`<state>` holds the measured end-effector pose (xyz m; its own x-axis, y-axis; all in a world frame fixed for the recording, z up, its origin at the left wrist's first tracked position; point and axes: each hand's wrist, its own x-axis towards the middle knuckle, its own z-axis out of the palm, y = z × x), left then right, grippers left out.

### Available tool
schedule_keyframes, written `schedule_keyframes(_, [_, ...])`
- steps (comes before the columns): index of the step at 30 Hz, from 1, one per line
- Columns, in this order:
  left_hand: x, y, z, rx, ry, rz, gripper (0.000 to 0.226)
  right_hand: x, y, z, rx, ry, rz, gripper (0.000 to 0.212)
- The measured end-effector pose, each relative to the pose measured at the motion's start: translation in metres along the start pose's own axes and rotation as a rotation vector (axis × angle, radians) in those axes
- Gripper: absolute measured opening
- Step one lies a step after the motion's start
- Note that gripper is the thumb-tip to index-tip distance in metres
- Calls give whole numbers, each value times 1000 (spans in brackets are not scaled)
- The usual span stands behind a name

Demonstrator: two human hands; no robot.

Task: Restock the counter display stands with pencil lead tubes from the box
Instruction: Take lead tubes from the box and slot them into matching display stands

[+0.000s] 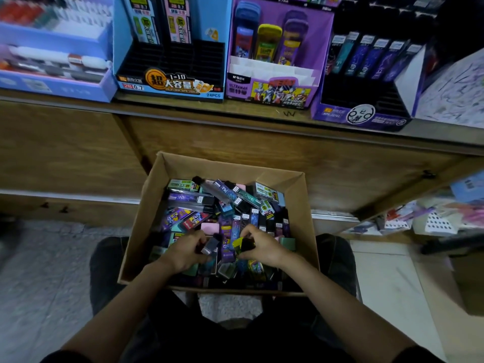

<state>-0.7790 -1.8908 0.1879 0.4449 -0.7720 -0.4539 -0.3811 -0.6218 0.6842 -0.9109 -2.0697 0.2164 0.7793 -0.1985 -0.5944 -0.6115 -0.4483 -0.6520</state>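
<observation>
Head: left hand [186, 252], one grey tube [211, 246]; right hand [262, 248], yellow tube [244, 244].

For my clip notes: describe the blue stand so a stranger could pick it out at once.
On the counter above the box, look left of the purple Ultraman stand. The blue stand has black slots, nearly all empty. Only it holds just two tubes, at the back, and reads 24PCS in front.

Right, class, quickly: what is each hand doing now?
Left hand: grips a grey tube.
Right hand: grips a yellow-and-black tube.
</observation>
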Motion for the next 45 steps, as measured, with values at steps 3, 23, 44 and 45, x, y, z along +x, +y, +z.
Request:
schedule_keyframes(3, [-1, -9, -2, -16, -16, 5, 29, -3, 2, -9, 10, -71, 15, 49])
schedule_keyframes(23, [16, 88, -18, -875, 145, -95, 39, -22, -29, -67, 826, 182, -80, 36])
schedule_keyframes(44, [0, 157, -62, -1046, -8, 164, 39, -65, -83, -113, 732, 393, -236, 17])
schedule_keyframes(45, [1, 162, -64, -1045, 10, 179, 36, -68, -84, -116, 754, 403, -245, 17])
